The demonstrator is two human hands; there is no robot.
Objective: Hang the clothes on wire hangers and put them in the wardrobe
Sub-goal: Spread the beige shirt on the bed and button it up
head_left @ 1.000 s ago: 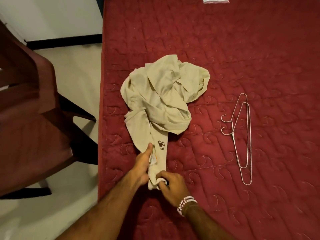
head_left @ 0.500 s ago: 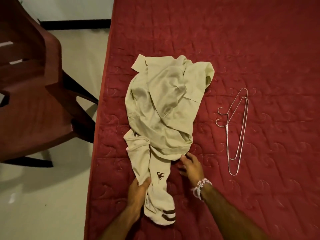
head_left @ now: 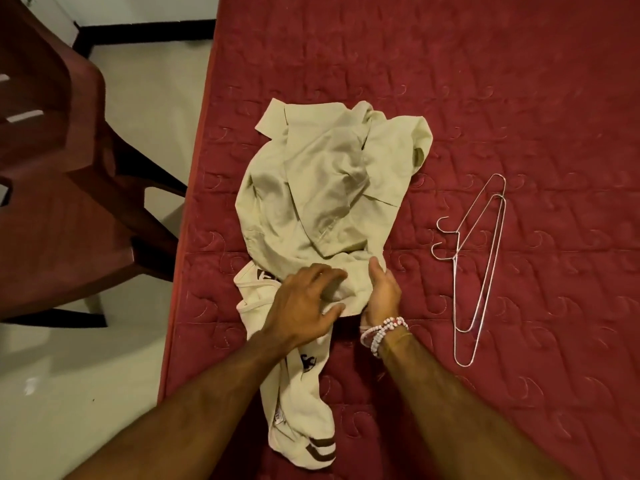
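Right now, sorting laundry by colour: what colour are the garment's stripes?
Dark brown stripes on the beige garment, head view.

This is a bedroom in a home. The fingers [head_left: 322,273] rest on a crumpled beige garment [head_left: 311,188] spread over a bed [head_left: 485,81], whose dark red quilted cover is stitched in curls. To the right of the fingers, two wire hangers [head_left: 479,271] lie on the same cover. To their left, past the bed's edge, a reddish-brown plastic chair [head_left: 69,202] stands on a pale floor [head_left: 145,98]. Farther off, a dark skirting board [head_left: 145,31] runs beneath a white wall [head_left: 138,8].
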